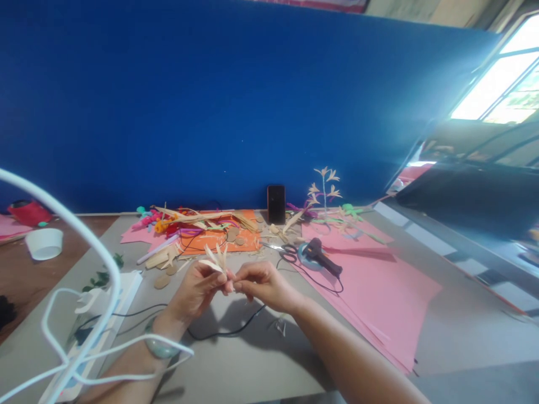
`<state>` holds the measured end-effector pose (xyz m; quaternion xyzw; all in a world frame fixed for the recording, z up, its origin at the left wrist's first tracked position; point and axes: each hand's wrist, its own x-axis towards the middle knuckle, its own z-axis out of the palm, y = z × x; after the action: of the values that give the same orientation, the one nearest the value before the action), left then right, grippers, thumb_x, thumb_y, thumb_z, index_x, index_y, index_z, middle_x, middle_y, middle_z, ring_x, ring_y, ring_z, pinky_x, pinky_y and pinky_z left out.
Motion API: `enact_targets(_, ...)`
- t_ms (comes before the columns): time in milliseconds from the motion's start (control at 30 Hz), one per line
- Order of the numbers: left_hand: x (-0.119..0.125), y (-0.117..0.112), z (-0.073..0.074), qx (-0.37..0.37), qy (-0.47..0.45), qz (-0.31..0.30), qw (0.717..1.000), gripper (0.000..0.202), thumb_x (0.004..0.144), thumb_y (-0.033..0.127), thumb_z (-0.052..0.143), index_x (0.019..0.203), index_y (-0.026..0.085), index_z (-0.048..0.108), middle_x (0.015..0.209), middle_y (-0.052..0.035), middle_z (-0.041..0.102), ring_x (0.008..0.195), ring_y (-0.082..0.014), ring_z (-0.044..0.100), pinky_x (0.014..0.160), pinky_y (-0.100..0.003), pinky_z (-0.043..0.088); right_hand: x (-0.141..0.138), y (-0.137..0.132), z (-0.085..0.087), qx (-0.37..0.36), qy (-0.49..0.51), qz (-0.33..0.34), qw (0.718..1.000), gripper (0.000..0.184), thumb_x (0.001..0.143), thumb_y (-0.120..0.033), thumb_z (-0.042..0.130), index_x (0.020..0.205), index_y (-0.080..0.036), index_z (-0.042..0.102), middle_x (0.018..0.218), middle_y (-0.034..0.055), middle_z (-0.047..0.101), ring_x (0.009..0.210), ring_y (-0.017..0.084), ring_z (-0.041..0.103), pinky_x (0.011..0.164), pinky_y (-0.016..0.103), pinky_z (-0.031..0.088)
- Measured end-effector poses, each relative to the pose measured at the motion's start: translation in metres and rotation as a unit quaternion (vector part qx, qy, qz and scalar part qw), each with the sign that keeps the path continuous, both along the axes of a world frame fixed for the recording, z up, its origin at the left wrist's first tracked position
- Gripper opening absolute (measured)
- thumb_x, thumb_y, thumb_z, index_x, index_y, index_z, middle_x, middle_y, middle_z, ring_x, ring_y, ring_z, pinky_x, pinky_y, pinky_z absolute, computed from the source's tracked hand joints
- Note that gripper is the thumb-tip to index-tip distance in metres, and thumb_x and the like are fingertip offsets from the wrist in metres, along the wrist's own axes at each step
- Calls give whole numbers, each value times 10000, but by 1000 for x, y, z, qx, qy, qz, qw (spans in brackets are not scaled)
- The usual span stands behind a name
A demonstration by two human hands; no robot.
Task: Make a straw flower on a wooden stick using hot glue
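My left hand [201, 289] is closed around a pale flower [218, 259] that looks made of dried husk strips. Its narrow petals stand up and fan out above my thumb and fingers. My right hand [261, 283] pinches at the flower's base, its fingertips against those of my left hand. The base itself is mostly hidden by my fingers. A green bangle [161, 343] is on my left wrist.
Beyond my hands lie husk strips [197, 217] on orange paper [248, 242], a phone [276, 204] and scissors [288, 252]. A glue gun [322, 258] rests on a tape roll near pink paper [379, 303]. Behind stands a husk-flower stem [324, 188]. White cable [90, 235] crosses the left foreground.
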<state>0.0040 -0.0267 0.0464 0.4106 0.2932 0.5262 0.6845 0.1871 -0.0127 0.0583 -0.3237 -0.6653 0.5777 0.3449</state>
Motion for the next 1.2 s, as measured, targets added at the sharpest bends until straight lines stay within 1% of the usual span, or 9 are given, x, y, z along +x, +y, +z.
enact_targets(233, 1, -1, 1, 8, 18, 21, 1000, 281, 578, 367, 844, 595, 122, 709, 554, -54, 638, 551, -134, 559, 591, -276, 464, 0, 2, -2, 12, 5, 1, 1000, 290, 750, -419, 721, 776, -131, 722, 682, 30, 664, 480, 70, 496, 452, 192, 419)
enact_targets(433, 1, -2, 1, 8, 11, 5, 1000, 267, 594, 360, 839, 635, 122, 726, 535, -50, 637, 549, -130, 560, 612, -277, 468, 0, 0, 2, 0, 11, 0, 1000, 277, 742, -411, 729, 750, -135, 719, 673, 22, 662, 475, 65, 489, 453, 194, 403)
enact_targets(667, 1, -2, 0, 8, -9, -3, 1000, 230, 622, 329, 830, 666, 124, 738, 567, -43, 648, 542, -108, 555, 595, -244, 450, -1, 2, -4, -21, 19, 1, 1000, 275, 739, -392, 735, 769, -120, 704, 650, 27, 667, 477, 65, 483, 452, 193, 394)
enact_targets(867, 1, -1, -1, 15, -13, 7, 1000, 211, 644, 308, 819, 675, 120, 730, 595, -44, 652, 553, -103, 560, 582, -230, 441, -3, 3, -8, -29, 29, -12, 999, 298, 710, -395, 759, 772, -118, 670, 713, 46, 693, 491, 70, 511, 452, 194, 407)
enact_targets(967, 0, 0, -1, 12, -18, 10, 1000, 216, 633, 299, 825, 664, 113, 718, 591, -41, 648, 543, -103, 563, 559, -225, 440, -1, 2, -3, 4, -3, -20, 1000, 292, 711, -394, 756, 769, -120, 674, 668, 27, 670, 485, 70, 511, 455, 193, 408)
enact_targets(1067, -1, 4, -3, 8, -34, 41, 999, 207, 607, 267, 838, 652, 125, 695, 645, -35, 672, 538, -96, 573, 538, -214, 443, 4, 2, 6, 67, -46, -43, 996, 262, 719, -384, 745, 771, -132, 694, 654, 18, 657, 502, 77, 524, 476, 196, 412)
enact_targets(1133, -3, 8, -5, 6, -45, 69, 997, 207, 591, 237, 845, 640, 133, 673, 690, -32, 691, 532, -85, 576, 528, -201, 444, 8, 4, 12, 104, -64, -71, 990, 238, 726, -371, 734, 782, -142, 701, 691, 28, 669, 522, 84, 537, 499, 208, 424)
enact_targets(1200, -5, 12, -6, 0, -52, 85, 995, 214, 587, 215, 846, 636, 137, 653, 688, -28, 696, 524, -78, 577, 522, -188, 444, 13, 7, 17, 115, -64, -115, 985, 226, 735, -367, 721, 790, -150, 693, 672, 24, 661, 501, 86, 526, 486, 217, 417)
